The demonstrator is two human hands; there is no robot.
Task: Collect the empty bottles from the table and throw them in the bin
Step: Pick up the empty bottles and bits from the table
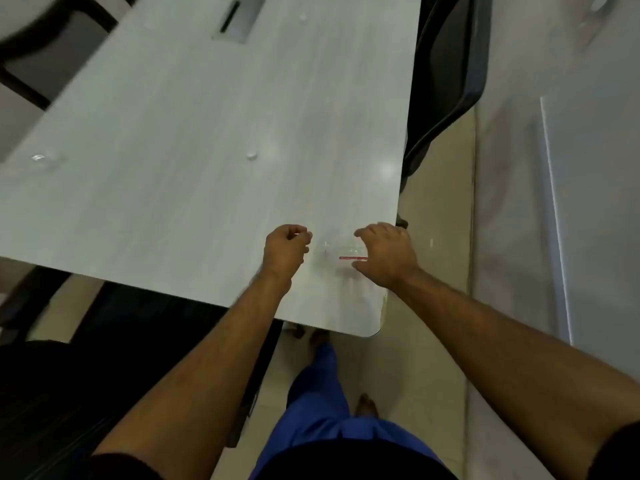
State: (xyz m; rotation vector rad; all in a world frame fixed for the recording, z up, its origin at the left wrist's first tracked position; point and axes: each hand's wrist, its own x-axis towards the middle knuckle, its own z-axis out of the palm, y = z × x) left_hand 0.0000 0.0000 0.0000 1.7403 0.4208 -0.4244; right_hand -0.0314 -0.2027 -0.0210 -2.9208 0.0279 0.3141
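A clear empty plastic bottle (341, 254) with a thin red label lies on its side near the front right corner of the pale wooden table (194, 140). My right hand (386, 254) is at its right end, with fingers above and thumb below it, spread and not clearly closed. Just left of the bottle's other end, my left hand (285, 249) has its fingers curled in. Whether it touches the bottle I cannot tell. Another clear bottle (43, 159) lies at the table's far left edge.
A small white cap (251, 154) sits mid-table and a second one (303, 18) lies far back. A grey cable hatch (239, 19) is set in the tabletop. Dark chairs stand at the right edge (446, 74), far left and front left. The floor is tiled.
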